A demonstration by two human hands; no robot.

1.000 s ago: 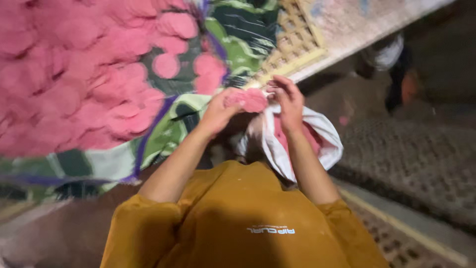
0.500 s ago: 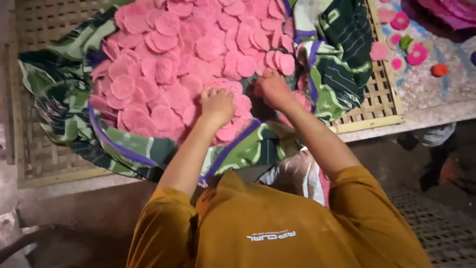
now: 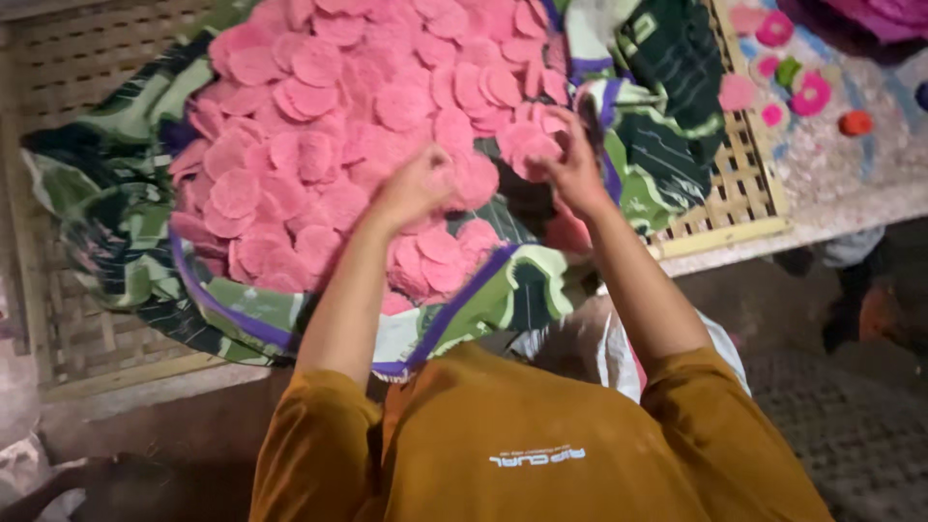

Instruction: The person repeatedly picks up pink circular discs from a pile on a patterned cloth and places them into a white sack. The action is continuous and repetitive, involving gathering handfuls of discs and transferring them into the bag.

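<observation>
1. The pink discs (image 3: 367, 126) — thin, round, wafer-like pieces — lie spread over a green, white and purple patterned cloth (image 3: 126, 242), filling most of the upper centre of the frame. The cloth rests on a woven bamboo mat (image 3: 87, 58) that shows at the upper left and again at the right of centre.

2. The left hand (image 3: 416, 188) sits at mid-frame over the lower part of the pile. It is loosely curled with the fingers bent down onto the discs; it is blurred, so I cannot tell whether it actually pinches one.

3. The right hand (image 3: 570, 169), just right of centre, is closed around a small bunch of pink discs, held at the pile's right edge where the cloth folds up.

4. Judging by how things lie, most of the spreading looks done: the upper and left parts of the cloth are covered in a fairly even, overlapping layer.

5. What looks left is the lower centre — between and below the hands a dark patch of cloth shows through, and the discs there are clumped rather than laid out flat. The bunch in the right hand has not been set down.

6. At the upper right, on a pale speckled worktop (image 3: 841, 174), a few other small pieces (image 3: 802, 92) in pink, green and orange lie apart from the pile, untouched.
</observation>
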